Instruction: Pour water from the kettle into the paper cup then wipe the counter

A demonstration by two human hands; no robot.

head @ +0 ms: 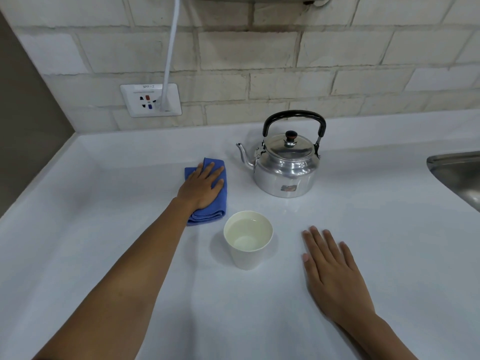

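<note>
A shiny metal kettle [285, 165] with a black handle stands upright on the white counter [363, 203], spout pointing left. In front of it a white paper cup [248, 240] holds water. Left of the cup lies a folded blue cloth [207, 214]. My left hand [201, 188] rests flat on top of the cloth, fingers spread and pressing down. My right hand [330, 268] lies flat on the bare counter to the right of the cup, fingers apart, holding nothing.
A steel sink [457, 175] cuts into the counter at the far right. On the brick wall behind, a white socket plate [150, 100] has a white cable [170, 53] plugged in, running upward. A grey side wall closes the left end.
</note>
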